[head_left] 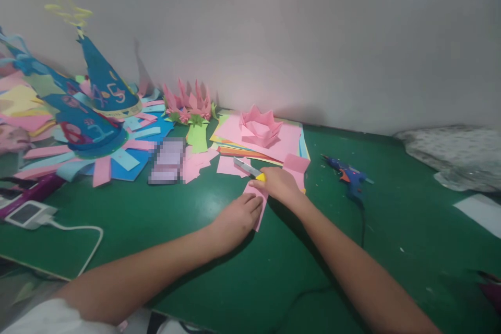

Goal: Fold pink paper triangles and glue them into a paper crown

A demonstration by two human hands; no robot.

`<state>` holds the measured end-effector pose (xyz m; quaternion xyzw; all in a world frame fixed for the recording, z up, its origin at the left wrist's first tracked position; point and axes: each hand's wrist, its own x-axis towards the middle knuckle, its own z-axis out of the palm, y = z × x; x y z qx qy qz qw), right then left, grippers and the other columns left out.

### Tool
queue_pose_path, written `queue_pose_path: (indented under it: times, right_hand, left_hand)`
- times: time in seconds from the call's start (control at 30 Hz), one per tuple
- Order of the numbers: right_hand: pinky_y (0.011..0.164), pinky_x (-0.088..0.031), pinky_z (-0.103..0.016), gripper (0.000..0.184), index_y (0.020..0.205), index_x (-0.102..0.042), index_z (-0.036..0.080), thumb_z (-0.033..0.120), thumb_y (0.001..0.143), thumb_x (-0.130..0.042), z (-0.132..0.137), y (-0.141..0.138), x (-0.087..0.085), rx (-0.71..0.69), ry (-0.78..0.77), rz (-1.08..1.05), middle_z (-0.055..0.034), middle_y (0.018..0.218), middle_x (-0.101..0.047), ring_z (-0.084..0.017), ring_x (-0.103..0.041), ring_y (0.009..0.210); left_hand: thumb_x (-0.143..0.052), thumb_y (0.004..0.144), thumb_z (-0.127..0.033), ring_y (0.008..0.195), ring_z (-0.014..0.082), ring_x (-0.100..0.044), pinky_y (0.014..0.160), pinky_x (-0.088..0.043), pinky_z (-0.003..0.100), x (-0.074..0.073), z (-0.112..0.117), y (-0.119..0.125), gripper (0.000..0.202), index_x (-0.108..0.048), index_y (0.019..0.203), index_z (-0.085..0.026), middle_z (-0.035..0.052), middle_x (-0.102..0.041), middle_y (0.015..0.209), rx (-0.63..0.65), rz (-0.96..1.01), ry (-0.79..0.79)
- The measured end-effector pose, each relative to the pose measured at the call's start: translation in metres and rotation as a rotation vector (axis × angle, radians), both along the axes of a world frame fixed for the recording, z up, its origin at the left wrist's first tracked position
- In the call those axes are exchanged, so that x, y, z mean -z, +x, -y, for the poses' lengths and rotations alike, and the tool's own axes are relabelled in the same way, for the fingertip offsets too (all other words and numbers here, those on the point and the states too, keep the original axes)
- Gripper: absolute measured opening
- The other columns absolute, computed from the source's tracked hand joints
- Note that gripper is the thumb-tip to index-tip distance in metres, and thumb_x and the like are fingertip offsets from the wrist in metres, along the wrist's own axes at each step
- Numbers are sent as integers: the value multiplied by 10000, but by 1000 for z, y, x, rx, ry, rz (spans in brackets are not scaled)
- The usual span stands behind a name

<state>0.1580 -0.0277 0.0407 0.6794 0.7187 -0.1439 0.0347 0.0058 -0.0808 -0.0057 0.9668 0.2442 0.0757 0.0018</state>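
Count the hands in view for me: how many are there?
2: the left hand rests on a piece of pink paper, and the right hand, beside it, holds a utility knife. Both show plainly.

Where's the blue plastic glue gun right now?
In the head view, right of centre, the blue plastic glue gun lies on the green tabletop, to the right of the right hand and of the stack of coloured paper sheets.

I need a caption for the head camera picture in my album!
Left hand on pink paper, right hand holding a box cutter, pink paper flower beyond.
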Motion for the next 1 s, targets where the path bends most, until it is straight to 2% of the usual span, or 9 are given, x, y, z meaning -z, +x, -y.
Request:
queue_pose_path:
  times: [0.2, 0.37, 0.57, 0.77, 0.87, 1.0]
  right_hand:
    - [578, -372, -272, 408, 894, -607, 192, 571, 826, -471, 0, -3, 8, 28, 77, 39, -95, 879, -689, -241, -642, 823]
    - [557, -359, -264, 360, 886, -601, 207, 548, 816, -510, 1, -3, 7, 8, 100, 58, -69, 850, -690, -227, -646, 791]
    - [548, -324, -254, 322, 829, -591, 205, 521, 813, -533, 11, 18, -2, -40, 109, 86, -65, 819, -688, -227, -645, 806]
    - [511, -285, -249, 332, 758, -553, 208, 538, 797, -548, 22, 40, -2, -43, 119, 158, -51, 757, -677, -232, -649, 754]
    - [512, -294, -244, 287, 804, -542, 219, 500, 770, -587, 26, 47, -2, -13, 121, 100, -43, 795, -679, -226, -643, 756]
    - [546, -340, -238, 320, 993, -458, 244, 439, 771, -579, 35, 58, -2, -16, 151, -137, -13, 882, -671, -199, -630, 741]
  left_hand:
    - [-396, 850, -50, 1093, 254, -513, 914, -476, 362, -2, 1, 0, 336, -529, 1156, -14, 180, -561, 1183, -16, 10, -1]
    - [-409, 848, -41, 1102, 267, -514, 898, -478, 380, 1, 2, 2, 302, -551, 1113, -24, 191, -558, 1180, -36, 6, 32]
    - [-427, 849, -55, 1081, 267, -532, 951, -439, 378, 2, 1, 2, 311, -552, 1125, 16, 203, -570, 1177, 2, 5, 111]
    - [-432, 825, -25, 1107, 253, -529, 967, -439, 372, 0, 3, 1, 345, -527, 1155, 8, 200, -563, 1200, 0, 57, 65]
    - [-418, 826, -24, 1138, 259, -513, 1001, -421, 378, 2, 2, -3, 360, -511, 1172, 11, 201, -553, 1211, -7, 86, 65]
    - [-367, 844, -8, 1142, 264, -510, 994, -428, 398, 4, -7, -10, 346, -503, 1161, 13, 211, -553, 1190, -62, 152, 40]
